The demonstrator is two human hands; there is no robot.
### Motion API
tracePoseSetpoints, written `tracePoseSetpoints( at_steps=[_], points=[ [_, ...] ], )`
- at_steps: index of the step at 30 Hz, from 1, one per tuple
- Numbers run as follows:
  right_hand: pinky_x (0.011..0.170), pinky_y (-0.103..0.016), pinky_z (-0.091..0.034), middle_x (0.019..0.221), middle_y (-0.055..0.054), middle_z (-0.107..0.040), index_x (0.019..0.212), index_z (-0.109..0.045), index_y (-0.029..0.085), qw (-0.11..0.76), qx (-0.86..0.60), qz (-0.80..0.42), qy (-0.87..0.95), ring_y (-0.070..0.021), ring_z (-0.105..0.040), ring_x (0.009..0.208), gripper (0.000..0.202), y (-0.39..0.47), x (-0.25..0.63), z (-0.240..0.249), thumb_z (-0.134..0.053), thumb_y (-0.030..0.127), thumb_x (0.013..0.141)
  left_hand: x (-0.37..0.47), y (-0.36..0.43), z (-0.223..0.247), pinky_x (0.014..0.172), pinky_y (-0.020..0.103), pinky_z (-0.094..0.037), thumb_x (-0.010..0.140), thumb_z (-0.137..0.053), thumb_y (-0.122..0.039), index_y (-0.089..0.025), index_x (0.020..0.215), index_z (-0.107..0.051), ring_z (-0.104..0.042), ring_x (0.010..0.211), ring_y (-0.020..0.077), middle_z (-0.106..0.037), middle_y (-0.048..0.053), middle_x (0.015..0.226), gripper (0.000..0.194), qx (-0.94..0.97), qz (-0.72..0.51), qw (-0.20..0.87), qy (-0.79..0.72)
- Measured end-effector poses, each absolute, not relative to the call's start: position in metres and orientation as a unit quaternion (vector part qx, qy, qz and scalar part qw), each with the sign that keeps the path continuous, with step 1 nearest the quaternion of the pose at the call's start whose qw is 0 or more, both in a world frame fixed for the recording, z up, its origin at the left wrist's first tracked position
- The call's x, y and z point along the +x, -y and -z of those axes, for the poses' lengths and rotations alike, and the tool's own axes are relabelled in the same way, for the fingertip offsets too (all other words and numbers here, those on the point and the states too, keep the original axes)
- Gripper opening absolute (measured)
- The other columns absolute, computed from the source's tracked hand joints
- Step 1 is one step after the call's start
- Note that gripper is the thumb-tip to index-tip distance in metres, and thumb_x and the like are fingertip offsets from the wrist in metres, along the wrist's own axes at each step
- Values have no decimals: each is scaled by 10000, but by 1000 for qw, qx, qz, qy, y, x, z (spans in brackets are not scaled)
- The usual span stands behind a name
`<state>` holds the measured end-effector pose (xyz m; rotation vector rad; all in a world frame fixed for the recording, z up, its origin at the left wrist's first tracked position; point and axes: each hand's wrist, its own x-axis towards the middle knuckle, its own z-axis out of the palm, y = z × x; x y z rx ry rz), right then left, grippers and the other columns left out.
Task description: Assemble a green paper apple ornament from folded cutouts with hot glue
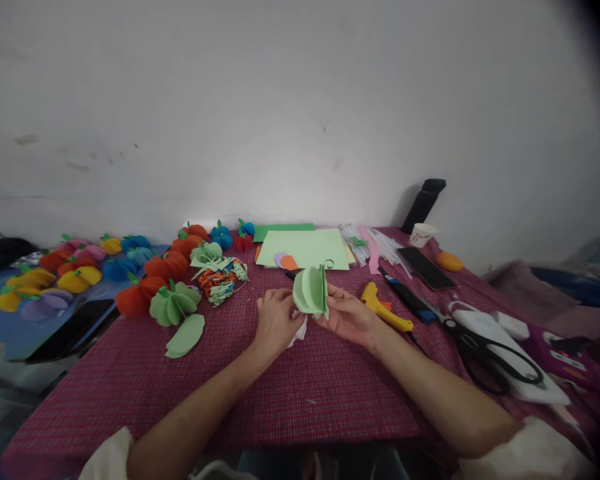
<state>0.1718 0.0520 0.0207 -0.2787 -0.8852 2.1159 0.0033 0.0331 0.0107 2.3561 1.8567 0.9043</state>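
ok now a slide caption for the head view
Right hand holding layered green paper, left hand close by, paper pumpkins and glue gun on the cloth.

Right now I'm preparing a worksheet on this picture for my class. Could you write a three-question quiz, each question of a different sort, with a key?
1. Short answer: which tool lies just to the right of the person's right hand?
2. True or false: the paper cup stands farther from the person than the black-handled scissors.
3. Multiple choice: what colour is the layered paper piece between the right hand's fingers?
a) orange
b) light green
c) blue

Key:
1. The yellow glue gun.
2. True.
3. b) light green.
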Motion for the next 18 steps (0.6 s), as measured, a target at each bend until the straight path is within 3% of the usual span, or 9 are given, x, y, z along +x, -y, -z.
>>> tracePoseSetpoints(
  at_steps=[7,12,15,18],
  points=[
    [699,-247,-513,796,51,-679,853,-579,235,524,-106,-782,320,-89,-626,694,219,-68,195,-35,-601,80,700,-39,-54,-11,796,348,-342,731,-535,-269,-242,696,-664,-517,895,209,-650,8,894,137,691,-316,45,-649],
    [680,-232,-510,745,71,-675,800,-575,226,543,-126,-775,296,-76,-620,664,170,-76,197,-31,-611,86,710,-51,-57,-29,820,343,-382,754,-507,-324,-212,892,-652,-534,917,208,-639,42,975,230,658,-390,59,-641],
    [674,-225,-506,755,67,-680,820,-580,218,521,-163,-779,308,-78,-627,674,178,-75,189,-23,-631,92,705,-38,-42,-41,831,315,-395,747,-525,-308,-206,1066,-587,-534,933,184,-618,37,1052,341,694,-408,172,-567],
    [667,-210,-502,782,48,-685,851,-586,207,507,-183,-779,322,-79,-631,694,188,-71,182,-20,-644,105,704,-18,-29,-43,771,292,-423,714,-568,-297,-188,1094,-569,-554,883,177,-632,44,1023,395,697,-370,319,-525]
  ],
)
